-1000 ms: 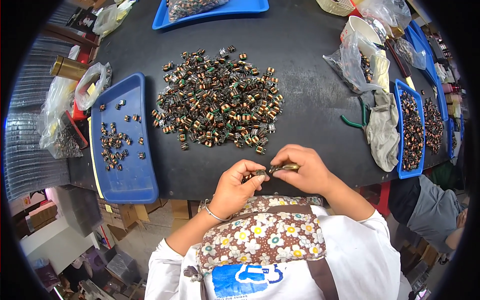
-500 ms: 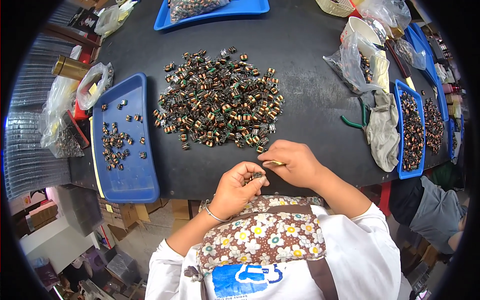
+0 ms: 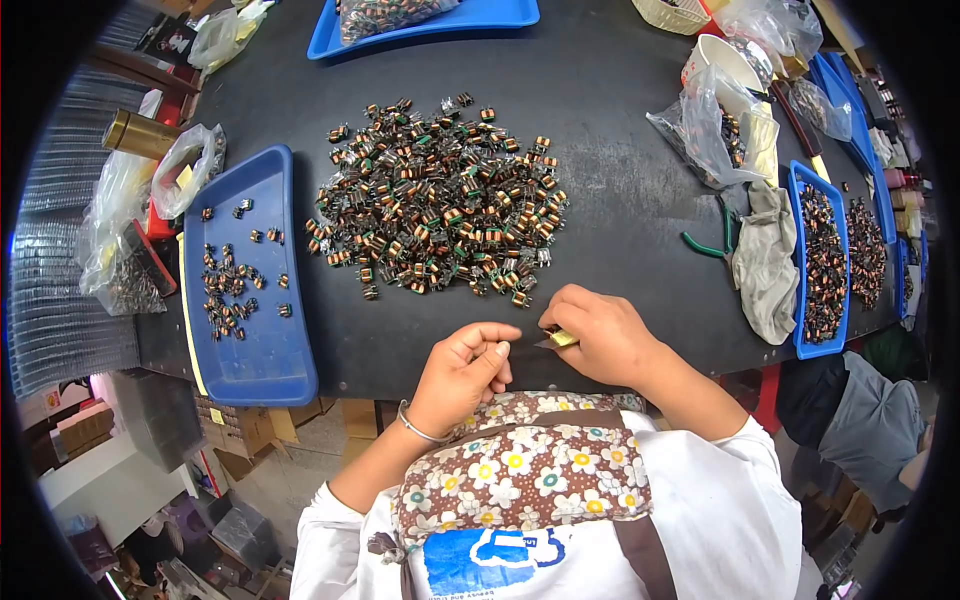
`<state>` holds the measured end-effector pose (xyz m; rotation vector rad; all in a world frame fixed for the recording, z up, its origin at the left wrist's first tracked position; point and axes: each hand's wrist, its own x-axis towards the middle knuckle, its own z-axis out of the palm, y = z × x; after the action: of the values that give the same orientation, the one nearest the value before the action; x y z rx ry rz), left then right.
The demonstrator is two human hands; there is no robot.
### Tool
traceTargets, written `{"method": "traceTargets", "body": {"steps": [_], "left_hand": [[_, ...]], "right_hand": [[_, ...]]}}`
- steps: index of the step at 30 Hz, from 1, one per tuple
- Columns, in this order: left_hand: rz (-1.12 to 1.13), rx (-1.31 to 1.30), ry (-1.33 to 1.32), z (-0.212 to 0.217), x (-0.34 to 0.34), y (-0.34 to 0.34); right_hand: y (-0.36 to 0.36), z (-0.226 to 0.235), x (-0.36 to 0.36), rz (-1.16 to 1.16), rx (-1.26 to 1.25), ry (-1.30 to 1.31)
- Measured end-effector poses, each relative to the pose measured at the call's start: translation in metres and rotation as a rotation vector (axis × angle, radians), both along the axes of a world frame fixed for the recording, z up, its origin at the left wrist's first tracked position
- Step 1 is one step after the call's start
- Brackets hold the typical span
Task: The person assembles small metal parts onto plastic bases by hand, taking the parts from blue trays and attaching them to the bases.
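Observation:
My left hand (image 3: 462, 372) is closed, thumb bent in under the forefinger. Whatever it may hold is hidden by the fingers. Just to its right, my right hand (image 3: 605, 340) grips a small knife (image 3: 562, 339) with a yellowish handle, its dark, pointed blade toward my left hand. A small gap separates the two hands, low over the front of the table. Beyond them lies a large heap of small wire-wound coils (image 3: 435, 200), with copper windings, green bands and metal pins.
A blue tray (image 3: 255, 370) with scattered coils stands at left. Plastic bags (image 3: 125, 240) and a gold cylinder (image 3: 140, 135) lie beyond it. At right are green-handled pliers (image 3: 728, 235), a grey cloth (image 3: 768, 270), a bag of parts (image 3: 715, 130) and a filled blue tray (image 3: 825, 345).
My hands have drawn apart slightly, the right one moving rightward with the knife. The coil seen between my left fingertips earlier no longer shows there.

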<state>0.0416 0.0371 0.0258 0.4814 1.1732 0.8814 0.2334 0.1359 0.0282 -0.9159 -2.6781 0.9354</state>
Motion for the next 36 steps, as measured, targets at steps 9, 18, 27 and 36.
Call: {"method": "traceTargets", "body": {"steps": [9,18,27,36], "left_hand": [[-0.071,-0.121,-0.190,-0.003,0.002,-0.001],[0.059,0.005,-0.167,0.000,0.001,-0.004],[0.077,0.028,-0.189,-0.005,0.000,-0.004],[0.064,0.017,-0.090,-0.006,0.004,-0.002]], "right_hand": [[0.000,0.016,-0.013,0.069,-0.461,0.415],[0.004,-0.005,-0.025,-0.111,0.089,0.016],[0.004,0.001,-0.006,-0.106,0.019,0.008],[-0.001,0.011,-0.008,-0.065,-0.248,0.171]]}}
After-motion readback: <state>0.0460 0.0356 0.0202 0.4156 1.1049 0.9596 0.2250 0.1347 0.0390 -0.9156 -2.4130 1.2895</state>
